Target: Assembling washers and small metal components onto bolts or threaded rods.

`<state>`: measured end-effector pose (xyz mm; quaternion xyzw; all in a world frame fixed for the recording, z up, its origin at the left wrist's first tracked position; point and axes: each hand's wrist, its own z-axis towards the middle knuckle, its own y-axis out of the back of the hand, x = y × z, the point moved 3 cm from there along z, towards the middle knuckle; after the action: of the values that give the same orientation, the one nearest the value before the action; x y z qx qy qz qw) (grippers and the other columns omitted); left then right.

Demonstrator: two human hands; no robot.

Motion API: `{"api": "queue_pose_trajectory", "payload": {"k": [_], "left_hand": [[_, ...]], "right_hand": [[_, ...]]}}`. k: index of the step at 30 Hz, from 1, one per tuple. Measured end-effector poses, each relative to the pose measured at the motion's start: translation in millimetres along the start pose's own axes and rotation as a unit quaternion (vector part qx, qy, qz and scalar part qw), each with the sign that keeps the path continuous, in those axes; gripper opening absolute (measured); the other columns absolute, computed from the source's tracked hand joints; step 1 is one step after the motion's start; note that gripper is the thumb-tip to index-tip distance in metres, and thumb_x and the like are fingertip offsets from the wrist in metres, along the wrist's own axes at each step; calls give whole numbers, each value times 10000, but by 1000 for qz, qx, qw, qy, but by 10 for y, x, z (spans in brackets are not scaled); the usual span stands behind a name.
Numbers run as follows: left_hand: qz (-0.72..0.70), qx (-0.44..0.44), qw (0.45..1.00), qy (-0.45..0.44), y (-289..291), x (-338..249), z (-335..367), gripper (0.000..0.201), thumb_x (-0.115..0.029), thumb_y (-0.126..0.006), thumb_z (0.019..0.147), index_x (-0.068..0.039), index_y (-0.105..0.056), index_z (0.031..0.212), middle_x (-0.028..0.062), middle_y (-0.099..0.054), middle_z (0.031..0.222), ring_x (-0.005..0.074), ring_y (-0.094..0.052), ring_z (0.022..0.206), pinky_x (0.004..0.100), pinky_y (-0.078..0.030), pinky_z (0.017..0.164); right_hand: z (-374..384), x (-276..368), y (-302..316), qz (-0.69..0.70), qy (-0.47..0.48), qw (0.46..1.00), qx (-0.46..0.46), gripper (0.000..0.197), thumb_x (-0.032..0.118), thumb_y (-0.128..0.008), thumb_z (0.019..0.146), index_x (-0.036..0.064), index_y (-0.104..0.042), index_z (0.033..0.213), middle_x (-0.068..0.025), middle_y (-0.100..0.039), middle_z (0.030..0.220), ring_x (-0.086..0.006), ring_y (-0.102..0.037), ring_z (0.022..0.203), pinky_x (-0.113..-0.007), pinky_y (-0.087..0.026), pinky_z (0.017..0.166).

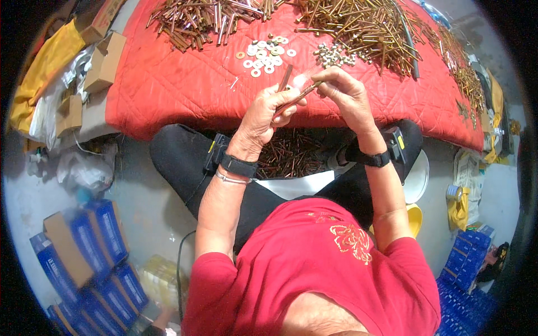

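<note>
At the far left, a yellow cloth [45,78] lay beside a carton [107,63], and below them blue boxes [101,238] were stacked on the floor. Next came the red quilt [168,95], which was spread in front of the person. On its far side, toward the left, was a heap of copper-coloured tubes [196,22], and nearer than this heap lay a group of washers [262,56], mostly pale.

The left hand [262,115] was above the near edge of the quilt, with its fingers closed around a rod [296,99]. A short tube [286,77] stood up, tilted, from the same hand. The rod was in the air between both hands, slanting up to the right. Below it, many dark rods [288,155] were between the person's legs. The right hand [348,95] was pinching the upper end of the rod between thumb and fingers.

Just beyond the right hand lay small nuts [332,56], and behind them a large pile of thin rods [356,33]. Farther right, a yellow bowl [414,218] was partly hidden behind the right arm.
</note>
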<state>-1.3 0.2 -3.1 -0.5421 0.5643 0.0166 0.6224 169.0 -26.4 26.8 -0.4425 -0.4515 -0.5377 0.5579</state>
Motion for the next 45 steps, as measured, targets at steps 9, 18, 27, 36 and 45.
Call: {"api": "queue_pose_trajectory", "payload": {"k": [9,18,27,36,45], "left_hand": [[234,6,970,-70,31,-43,6,171,-240,-581,856,-82,-613,799,-70,-465,602,18,-377,510,179,-256,455],[159,-32,986,-25,54,24,44,213,-279,-602,860,-71,-619,819,-72,-484,621,-2,-386,504,148,-251,417],[139,-20,990,-17,-60,39,118,215,-276,-606,852,-62,-618,843,-81,-470,621,-9,-377,495,148,-262,418],[160,9,979,-128,194,193,168,194,-226,-628,800,-41,-649,852,2,-586,701,89,-535,611,235,-430,540],[74,-43,993,-77,173,205,77,135,-146,-634,733,-25,-631,672,36,-571,571,75,-458,443,223,-302,393]], "right_hand": [[-9,39,65,-309,-54,944,106,316,280,-500,927,23,-521,744,-2,-560,684,-106,-472,575,-311,-381,516],[28,-20,-42,-218,52,974,11,266,82,-499,907,50,-539,1168,-18,-520,786,-98,-500,705,-235,-442,643],[-3,57,66,-157,-4,986,-55,352,49,-544,880,87,-515,1229,-30,-536,755,-90,-494,689,-247,-444,630],[5,43,-252,-311,97,946,-3,377,62,-486,918,49,-471,1294,-64,-576,1091,-104,-536,794,-244,-461,708],[30,-160,-153,-255,89,963,11,399,281,-341,991,67,-466,1304,-68,-549,1127,-115,-481,812,-235,-398,636]]}}
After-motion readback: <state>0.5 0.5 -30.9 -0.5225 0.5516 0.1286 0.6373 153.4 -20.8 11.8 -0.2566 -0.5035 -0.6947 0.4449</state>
